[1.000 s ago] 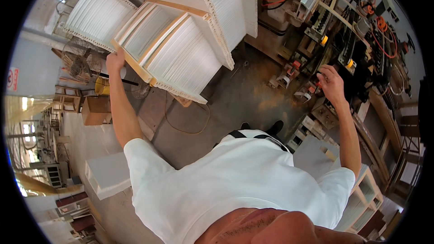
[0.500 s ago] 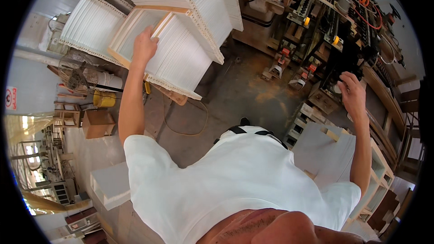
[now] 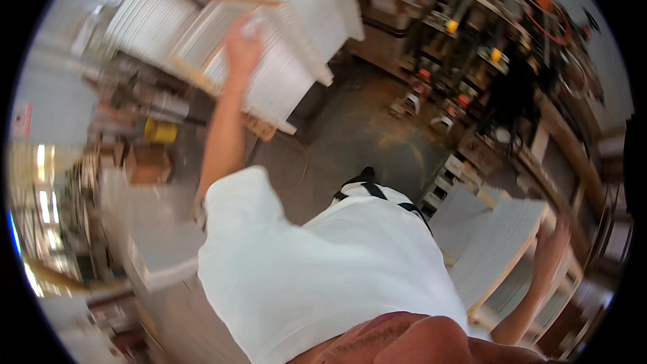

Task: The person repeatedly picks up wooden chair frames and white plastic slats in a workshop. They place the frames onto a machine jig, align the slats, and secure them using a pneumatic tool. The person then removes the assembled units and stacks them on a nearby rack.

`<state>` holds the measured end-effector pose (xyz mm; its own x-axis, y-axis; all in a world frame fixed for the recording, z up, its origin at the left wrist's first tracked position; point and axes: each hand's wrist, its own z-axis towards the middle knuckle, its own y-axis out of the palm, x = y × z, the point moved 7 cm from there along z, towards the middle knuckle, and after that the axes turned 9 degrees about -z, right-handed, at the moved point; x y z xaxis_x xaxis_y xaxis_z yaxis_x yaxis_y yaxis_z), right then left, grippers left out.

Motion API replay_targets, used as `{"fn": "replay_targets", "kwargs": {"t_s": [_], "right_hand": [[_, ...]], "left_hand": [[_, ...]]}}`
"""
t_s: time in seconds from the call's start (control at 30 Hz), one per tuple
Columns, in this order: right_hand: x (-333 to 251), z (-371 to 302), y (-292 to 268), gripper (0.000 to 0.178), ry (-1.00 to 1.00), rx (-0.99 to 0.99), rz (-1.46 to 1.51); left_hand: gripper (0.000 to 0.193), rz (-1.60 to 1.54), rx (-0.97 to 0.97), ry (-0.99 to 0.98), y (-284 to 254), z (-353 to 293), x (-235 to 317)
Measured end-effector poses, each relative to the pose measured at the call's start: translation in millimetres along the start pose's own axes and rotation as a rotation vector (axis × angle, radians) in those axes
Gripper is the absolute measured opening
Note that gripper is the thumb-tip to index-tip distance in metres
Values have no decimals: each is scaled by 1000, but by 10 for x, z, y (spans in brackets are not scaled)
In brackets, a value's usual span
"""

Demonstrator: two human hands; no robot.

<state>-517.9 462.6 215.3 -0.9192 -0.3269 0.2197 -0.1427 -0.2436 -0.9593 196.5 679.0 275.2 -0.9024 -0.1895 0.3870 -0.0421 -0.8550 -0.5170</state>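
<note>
My left hand (image 3: 244, 47) is over the upper end of a large stack of white panels (image 3: 283, 74) at the far left. Motion smears its fingers; a pale, shiny patch shows at them, and I cannot make out what it is. Beneath the hand, a wood-edged white panel (image 3: 202, 37) lies on the stack. My right hand (image 3: 551, 246) is low on the right, fingers stretched out and slightly apart. It is close to the outer edge of a pile of light grey panels (image 3: 499, 243); whether it touches them I cannot tell.
Clamps and machine parts (image 3: 465, 34) crowd the far right, beside a long wooden beam (image 3: 566, 182). A cardboard box (image 3: 148, 165) and a yellow bucket (image 3: 160, 131) stand at the left. Another pale panel stack (image 3: 158, 256) is near my left side. Sawdust marks the floor (image 3: 397, 141).
My left hand has shifted right over the white panels. My right hand has come down from beside the machinery to the grey panel pile. The view has turned slightly and blurred.
</note>
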Motion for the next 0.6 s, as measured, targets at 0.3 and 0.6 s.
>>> {"fn": "replay_targets", "kwargs": {"t_s": [0.3,0.6], "right_hand": [[-165,-1207,256,41,272,-530,343],[-404,-1409,203,39,651,-523,284]], "left_hand": [[14,-802,-643,-89,2317,-1597,2026],[14,-958,-687,-248,3510,-1297,2044]]}}
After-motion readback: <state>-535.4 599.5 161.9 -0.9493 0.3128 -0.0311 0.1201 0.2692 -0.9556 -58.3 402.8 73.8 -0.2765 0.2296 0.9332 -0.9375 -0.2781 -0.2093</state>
